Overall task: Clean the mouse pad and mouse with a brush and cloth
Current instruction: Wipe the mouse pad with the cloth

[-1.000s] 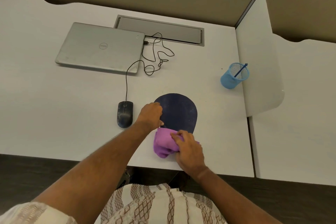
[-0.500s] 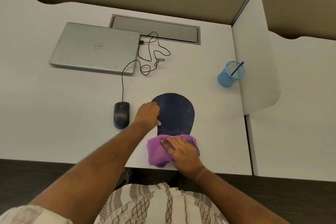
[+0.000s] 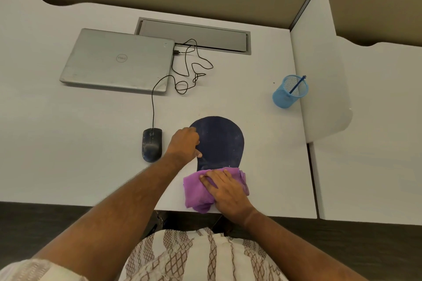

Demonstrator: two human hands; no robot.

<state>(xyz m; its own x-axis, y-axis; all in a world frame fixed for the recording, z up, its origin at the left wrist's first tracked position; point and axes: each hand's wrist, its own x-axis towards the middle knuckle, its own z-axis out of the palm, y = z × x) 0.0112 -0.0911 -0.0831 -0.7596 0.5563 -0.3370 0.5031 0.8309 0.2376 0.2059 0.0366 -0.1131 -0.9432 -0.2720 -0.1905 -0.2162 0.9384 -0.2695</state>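
Observation:
A dark blue mouse pad (image 3: 220, 142) lies on the white desk near its front edge, with pale specks on it. My left hand (image 3: 185, 141) rests on the pad's left edge, fingers curled, pinning it down. My right hand (image 3: 225, 190) lies flat on a purple cloth (image 3: 194, 189) that covers the pad's near end. A dusty black wired mouse (image 3: 151, 147) sits to the left of the pad, apart from both hands. A dark blue brush (image 3: 296, 84) stands in a blue mesh cup.
A shut silver laptop (image 3: 116, 60) lies at the back left, with the mouse cable (image 3: 187, 68) looped beside it. The blue mesh cup (image 3: 288, 92) stands at the right by a white divider panel (image 3: 319, 70). A grey cable hatch (image 3: 194, 35) is set into the desk.
My right hand has flattened on the purple cloth and slid it a little to the right across the pad's near end. My left hand has stayed on the pad's left edge.

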